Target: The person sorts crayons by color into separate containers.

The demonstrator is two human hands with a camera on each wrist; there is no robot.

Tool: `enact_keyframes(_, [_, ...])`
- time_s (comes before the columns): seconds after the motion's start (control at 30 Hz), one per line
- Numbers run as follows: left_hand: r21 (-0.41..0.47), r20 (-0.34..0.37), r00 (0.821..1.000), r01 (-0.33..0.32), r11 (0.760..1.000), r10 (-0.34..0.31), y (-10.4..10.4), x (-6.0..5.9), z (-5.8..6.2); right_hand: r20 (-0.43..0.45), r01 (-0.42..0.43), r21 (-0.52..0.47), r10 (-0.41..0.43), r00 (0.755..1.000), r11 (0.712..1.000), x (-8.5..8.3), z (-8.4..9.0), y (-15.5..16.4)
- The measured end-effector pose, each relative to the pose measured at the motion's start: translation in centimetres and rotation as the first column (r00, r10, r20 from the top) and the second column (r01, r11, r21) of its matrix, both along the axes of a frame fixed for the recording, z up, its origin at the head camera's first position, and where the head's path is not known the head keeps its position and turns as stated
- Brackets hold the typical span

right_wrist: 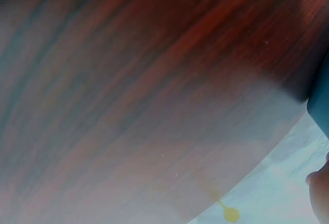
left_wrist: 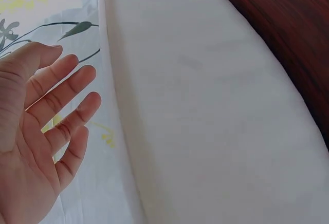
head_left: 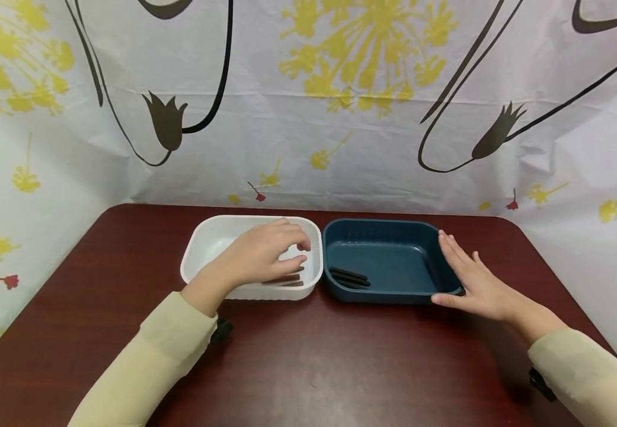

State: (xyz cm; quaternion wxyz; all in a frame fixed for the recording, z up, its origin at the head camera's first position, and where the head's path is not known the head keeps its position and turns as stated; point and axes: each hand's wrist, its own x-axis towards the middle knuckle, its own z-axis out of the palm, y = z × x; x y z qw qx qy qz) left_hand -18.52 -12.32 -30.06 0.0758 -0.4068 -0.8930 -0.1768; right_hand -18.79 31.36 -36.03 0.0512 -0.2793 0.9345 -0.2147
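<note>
My left hand hovers over the right half of a white tray, thumb and fingers loosely bent and apart. In the left wrist view, the same hand has nothing in its grasp. Several thin brown sticks lie in the white tray below it, partly hidden by the hand. Beside that tray stands a dark blue tray, with a few black sticks at its front left corner. My right hand rests its straight, spread fingers against the blue tray's right end. Only a bit of it enters the right wrist view.
Both trays stand side by side toward the back of a dark red wooden table. A white sheet with yellow flowers and dark stems hangs behind the table and along its sides. Dark wrist-worn devices show under the sleeves.
</note>
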Motion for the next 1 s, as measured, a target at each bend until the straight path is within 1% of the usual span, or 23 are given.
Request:
enact_keyframes(0.2, [0.000, -0.034, 0.999, -0.019, 1.000, 0.019, -1.6, 0.4, 0.0, 0.003, 0.006, 0.004, -0.006, 1.000, 1.000, -0.2, -0.1, -0.1])
enact_keyframes(0.4, [0.010, -0.037, 0.995, -0.092, 0.996, 0.093, -3.6, 0.8, 0.0, 0.009, 0.013, 0.004, -0.013, 1.000, 1.000, -0.6, 0.0, -0.2])
enact_keyframes(0.53, [0.003, -0.065, 0.990, -0.129, 0.992, 0.129, -5.2, 1.1, 0.0, 0.005, 0.020, -0.008, -0.020, 1.000, 1.000, -0.4, -0.3, 0.1])
enact_keyframes(0.67, [0.004, -0.115, 0.977, -0.178, 0.984, 0.178, -6.9, 1.4, 0.2, -0.003, 0.043, -0.015, -0.043, 0.999, 0.999, -0.1, -0.2, 0.3])
enact_keyframes(0.77, [-0.007, -0.129, 0.968, -0.219, 0.976, 0.216, -8.2, 1.7, 0.3, -0.008, 0.041, -0.023, -0.041, 0.999, 0.999, 0.2, 0.0, 0.5])
enact_keyframes(0.83, [-0.021, -0.154, 0.962, -0.231, 0.973, 0.225, -9.0, 1.8, 0.3, -0.020, 0.038, -0.030, -0.038, 0.999, 0.999, 0.5, 0.1, 0.7])
enact_keyframes(0.9, [-0.022, -0.191, 0.955, -0.235, 0.972, 0.226, -10.0, 1.9, 0.3, -0.049, 0.040, -0.032, -0.042, 0.998, 0.999, 0.8, 0.1, 0.9])
enact_keyframes(1.0, [-0.009, -0.250, 0.935, -0.262, 0.965, 0.251, -11.7, 2.0, 0.2, -0.126, 0.067, -0.022, -0.070, 0.990, 0.997, 1.1, 0.3, 1.5])
